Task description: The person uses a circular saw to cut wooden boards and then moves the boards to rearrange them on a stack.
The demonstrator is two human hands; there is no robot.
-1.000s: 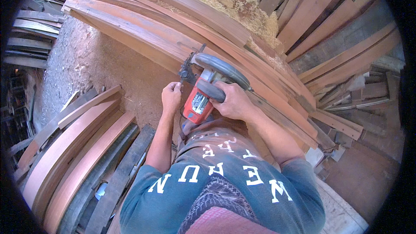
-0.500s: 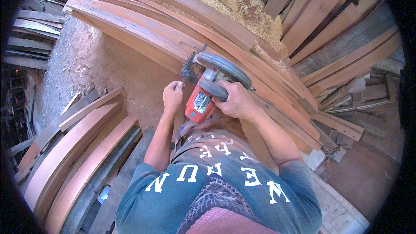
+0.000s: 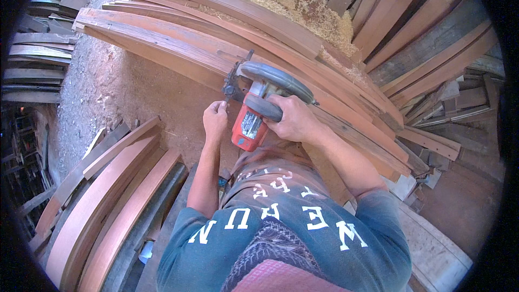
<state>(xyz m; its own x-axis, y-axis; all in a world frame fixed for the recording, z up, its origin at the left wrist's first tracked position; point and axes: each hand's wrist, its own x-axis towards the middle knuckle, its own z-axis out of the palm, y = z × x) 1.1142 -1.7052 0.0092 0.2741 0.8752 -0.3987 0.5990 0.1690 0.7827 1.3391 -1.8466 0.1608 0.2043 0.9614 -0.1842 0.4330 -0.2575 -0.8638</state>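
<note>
A red and black circular saw (image 3: 250, 124) rests on a long wooden plank (image 3: 162, 35) in front of my body. Its dark handle is wrapped by my right hand (image 3: 294, 120), fingers closed. To the left, my left hand (image 3: 216, 119) is closed in a pinch at the lower end of the metal guide (image 3: 231, 84) on the saw's front. The blade is hidden under the dark round guard (image 3: 278, 78). The plank runs diagonally from the far left toward the near right, past my right forearm.
More long planks (image 3: 227, 16) lie alongside, with pale shavings (image 3: 292, 2) beyond them. Curved boards (image 3: 102, 200) stand at the near left. Stacked timber (image 3: 40, 70) fills the far left, and boards (image 3: 400, 16) fan out at the right. Bare earth (image 3: 146, 86) shows between.
The view has shifted slightly. The saw and both hands keep nearly the same position, with the saw appearing slightly farther left. Both grips look unchanged.
</note>
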